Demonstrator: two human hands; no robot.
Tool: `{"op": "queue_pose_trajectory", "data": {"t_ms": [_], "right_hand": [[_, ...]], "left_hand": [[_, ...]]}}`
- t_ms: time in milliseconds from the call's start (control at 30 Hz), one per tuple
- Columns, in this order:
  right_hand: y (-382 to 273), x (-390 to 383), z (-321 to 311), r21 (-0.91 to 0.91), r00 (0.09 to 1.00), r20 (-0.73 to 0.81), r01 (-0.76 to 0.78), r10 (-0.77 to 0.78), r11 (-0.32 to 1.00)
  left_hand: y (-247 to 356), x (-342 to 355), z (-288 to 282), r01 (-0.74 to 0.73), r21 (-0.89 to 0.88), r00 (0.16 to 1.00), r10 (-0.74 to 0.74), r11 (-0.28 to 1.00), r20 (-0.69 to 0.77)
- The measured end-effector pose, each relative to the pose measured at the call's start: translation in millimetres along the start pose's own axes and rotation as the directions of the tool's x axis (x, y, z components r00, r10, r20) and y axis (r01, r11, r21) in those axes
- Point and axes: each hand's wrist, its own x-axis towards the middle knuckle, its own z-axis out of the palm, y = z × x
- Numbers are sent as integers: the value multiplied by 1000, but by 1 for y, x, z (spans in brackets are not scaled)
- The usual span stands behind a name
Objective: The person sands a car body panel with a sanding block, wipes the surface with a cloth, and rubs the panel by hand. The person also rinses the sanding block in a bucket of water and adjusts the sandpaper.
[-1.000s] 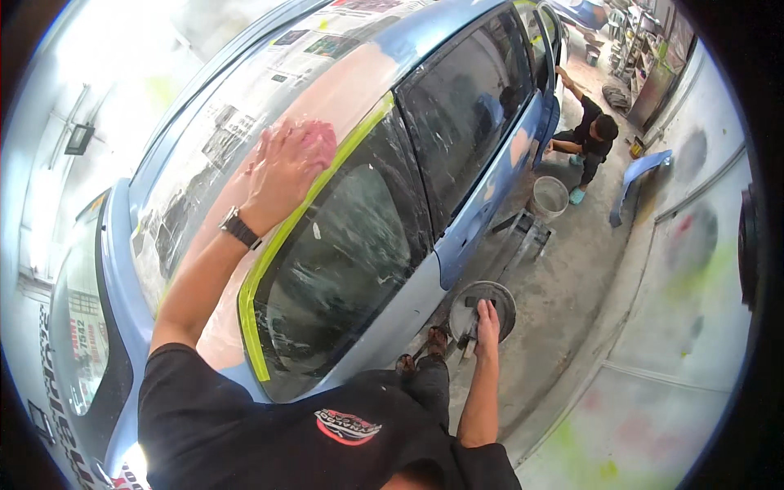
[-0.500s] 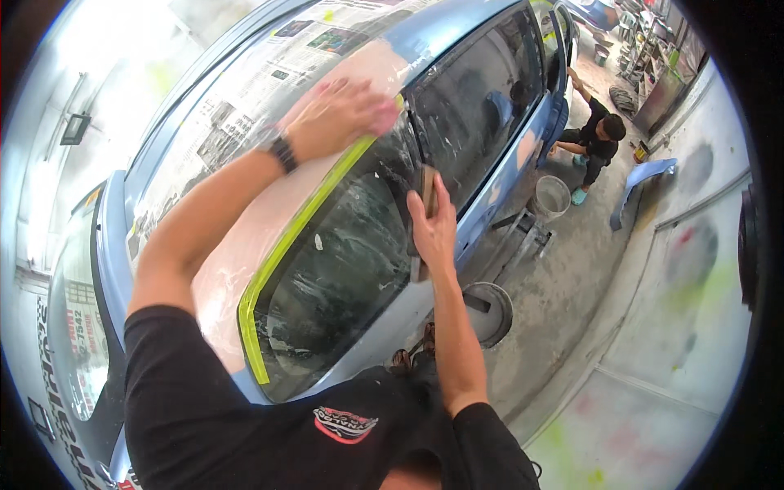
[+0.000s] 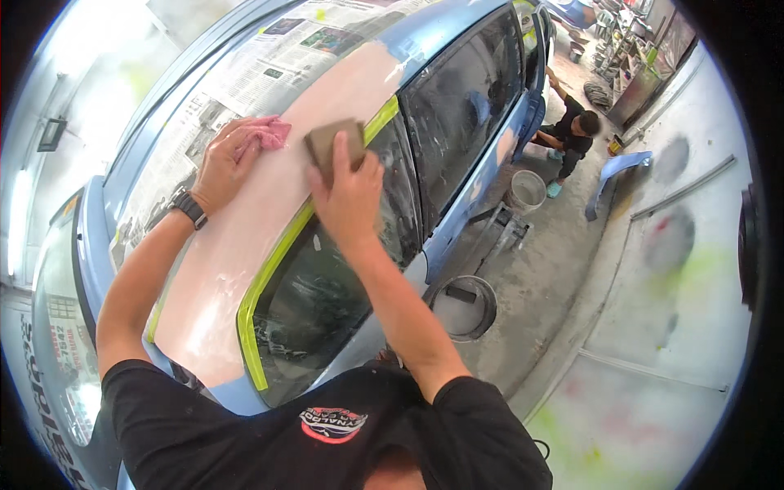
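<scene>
The left hand [image 3: 222, 166] squeezes a bunched pink cloth [image 3: 265, 135], and the right hand [image 3: 351, 200] grips a brown block [image 3: 327, 145], both over the pale pink strip [image 3: 237, 253] on the blue car [image 3: 418, 37]. Green tape [image 3: 282, 255] runs between the strip and dark window [image 3: 306, 298]. Newspaper [image 3: 241, 77] covers the roof. On the floor, two buckets [image 3: 491, 310] and a metal stand [image 3: 508, 233] crowd the car's side, near a crouching person [image 3: 572, 135].
</scene>
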Motion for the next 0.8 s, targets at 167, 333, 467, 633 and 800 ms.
{"op": "queue_pose_trajectory", "data": {"t_ms": [167,333,467,633,800], "right_hand": [[30,53,4,-35,995,18,103,-103,994],[77,153,23,-230,996,-82,-63,45,971],[-8,52,27,-193,1000,20,-14,19,981],[10,73,15,-228,991,-57,108,-124,968],[76,179,31,-196,1000,-4,-24,24,980]], "left_hand": [[1,-2,3,23,-25,998,-24,999,-52],[-1,11,14,-17,-77,995,10,997,-97],[-14,-2,7,16,-5,992,-16,1000,-124],[1,4,0,-14,-55,991,7,998,-137],[-6,3,9,-15,-106,990,0,994,-140]]}}
